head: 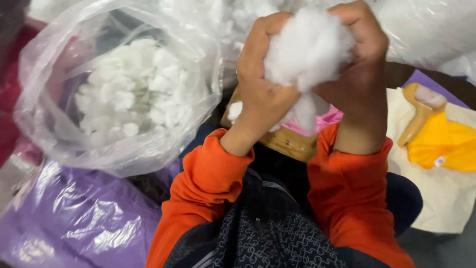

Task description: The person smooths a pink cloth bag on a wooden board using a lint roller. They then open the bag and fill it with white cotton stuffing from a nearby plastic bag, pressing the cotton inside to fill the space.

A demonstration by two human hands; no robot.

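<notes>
we grip a clump of white stuffing (307, 47) between our closed left hand (260, 74) and right hand (359, 64), beside the clear bag (44, 124), where loose tufts could slip free.

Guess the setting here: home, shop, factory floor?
Probably a small sewing or stuffing workshop, worked at floor level. Both hands, left hand and right hand, pull apart a white fibre clump; a clear bag of fibre filling stands open alongside; yellow fabric lies on cream cloth.
</notes>
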